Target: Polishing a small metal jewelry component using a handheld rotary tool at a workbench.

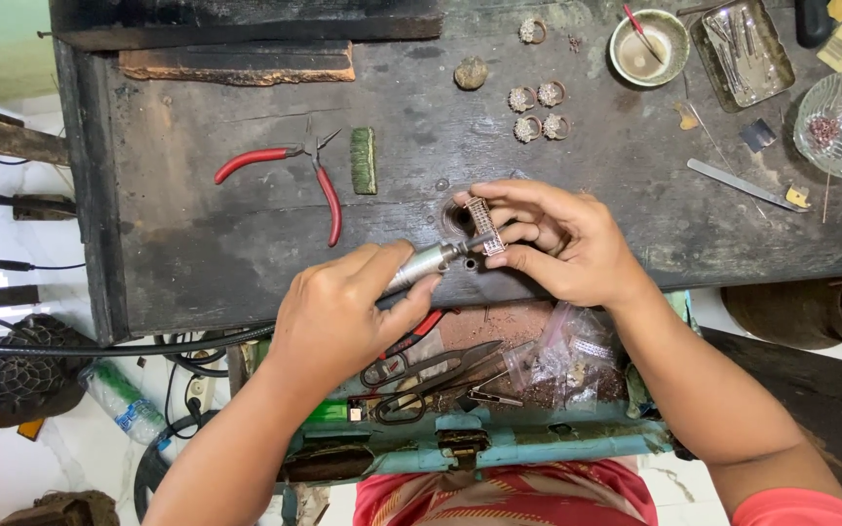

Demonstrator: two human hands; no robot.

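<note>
Dark, scarred wood forms the tabletop (pixel 197 244), with red pliers (pixel 294 180) and a small brush (pixel 363 161) set aside, clear of the work. Left hand (pixel 343 312) has its fingers pressed around a rotary handpiece (pixel 426 263), tip angled at a small ring (pixel 485 226). Right hand (pixel 562 244) pinches that ring over the tabletop's near edge, probably steadying it. Finished rings (pixel 536 112) lie further back.

A silver rotary handpiece (pixel 428 263) lies tilted, its tip pointing toward two o'clock. At that tip a small ridged silver band (pixel 485 226) stands nearly upright, over the bench's dark hole
</note>
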